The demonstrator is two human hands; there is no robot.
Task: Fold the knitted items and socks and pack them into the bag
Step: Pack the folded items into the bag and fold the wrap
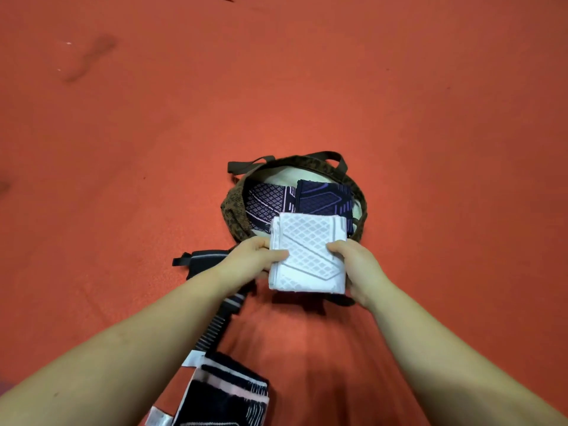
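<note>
Two hands are clamped on a folded white knit (307, 256), left hand (256, 259) and right hand (358, 265) at opposite edges, just above the bag (233, 207); it looks soft, light, best pinched edgewise.

Both forearms are bare from the lower frame edge up to the wrists, with no sleeve showing. The left hand (257, 259) and the right hand (358, 265) are bare as well: no glove, ring, watch or bracelet is visible on either.
</note>
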